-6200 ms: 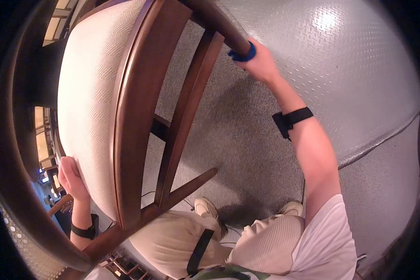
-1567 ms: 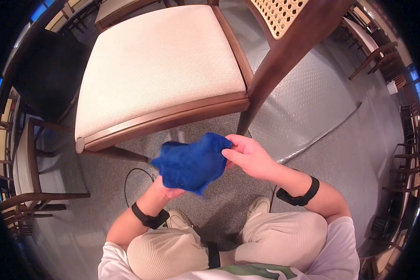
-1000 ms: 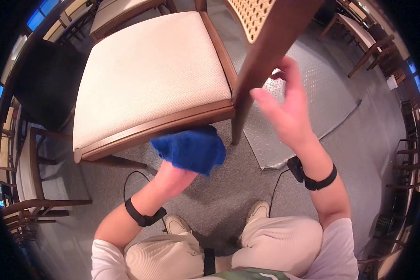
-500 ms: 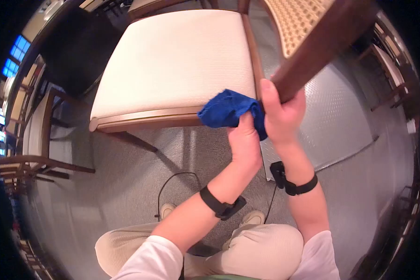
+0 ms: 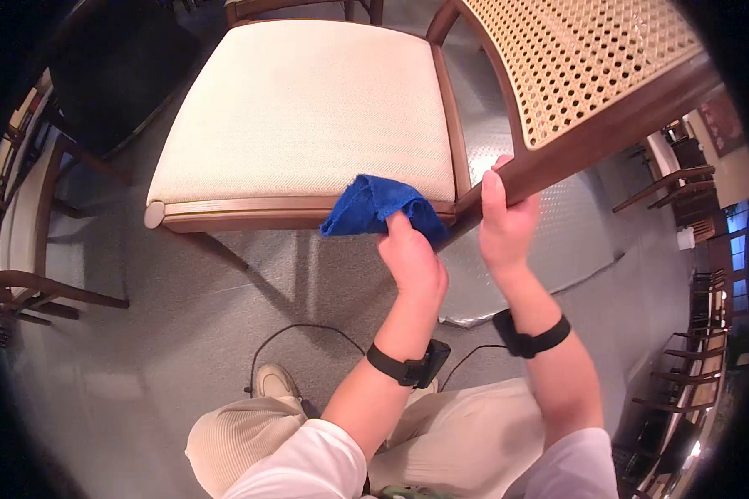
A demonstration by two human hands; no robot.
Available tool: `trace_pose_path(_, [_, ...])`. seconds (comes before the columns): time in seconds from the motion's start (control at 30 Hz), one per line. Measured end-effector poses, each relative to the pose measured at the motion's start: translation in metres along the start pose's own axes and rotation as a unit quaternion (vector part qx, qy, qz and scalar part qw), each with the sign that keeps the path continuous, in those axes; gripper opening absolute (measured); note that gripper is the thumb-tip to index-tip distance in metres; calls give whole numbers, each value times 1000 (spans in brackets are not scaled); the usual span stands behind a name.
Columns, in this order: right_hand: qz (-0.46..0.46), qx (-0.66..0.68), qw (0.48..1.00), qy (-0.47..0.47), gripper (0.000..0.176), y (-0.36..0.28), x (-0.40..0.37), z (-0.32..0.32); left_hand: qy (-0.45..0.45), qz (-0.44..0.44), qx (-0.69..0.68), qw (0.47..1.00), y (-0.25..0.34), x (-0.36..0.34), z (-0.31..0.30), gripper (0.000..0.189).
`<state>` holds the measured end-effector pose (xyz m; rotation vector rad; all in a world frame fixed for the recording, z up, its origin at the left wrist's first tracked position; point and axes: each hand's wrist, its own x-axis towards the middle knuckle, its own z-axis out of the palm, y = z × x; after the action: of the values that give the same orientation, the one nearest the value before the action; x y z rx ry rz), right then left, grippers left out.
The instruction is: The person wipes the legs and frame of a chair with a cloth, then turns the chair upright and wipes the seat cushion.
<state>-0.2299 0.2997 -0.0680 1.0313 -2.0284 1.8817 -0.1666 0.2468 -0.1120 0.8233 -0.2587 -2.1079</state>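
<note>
At seat edge, left hand [image 5: 412,262] pressing blue cloth [image 5: 374,208], right hand [image 5: 503,224] gripping chair post [image 5: 558,162]

On my feed: grey carpet [image 5: 141,366] with a black cable [image 5: 308,325] looping over it, shiny tread-plate mat [image 5: 591,241] on the right, dark tabletop [image 5: 116,66] top-left, spare wooden chairs [image 5: 42,287] along the left edge.

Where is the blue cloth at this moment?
In the head view the blue cloth sits near centre, held by the left hand against the chair seat's wooden rail, just left of the right hand gripping the caned backrest's frame.
</note>
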Motion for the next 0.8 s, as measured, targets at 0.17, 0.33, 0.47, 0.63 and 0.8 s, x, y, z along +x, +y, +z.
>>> trace_pose_path(0.17, [59, 20, 996, 61, 22, -7, -7, 9, -5, -7, 145, 989, -51, -4, -6, 40])
trace_pose_path(0.33, [98, 8, 990, 99, 27, -8, -9, 14, 3, 40, 254, 966, -54, -6, -13, 40])
trace_pose_path(0.47, [84, -13, 989, 122, 28, -8, -10, 14, -61, 110, 368, 922, -40, -12, -21, 38])
trace_pose_path(0.63, [46, -34, 995, 84, 25, -8, -8, 10, 5, -2, 264, 964, -9, -13, -17, 26])
trace_pose_path(0.8, [49, -39, 995, 80, 20, -14, -7, 16, 74, 99, 416, 901, 37, 19, -49, 19])
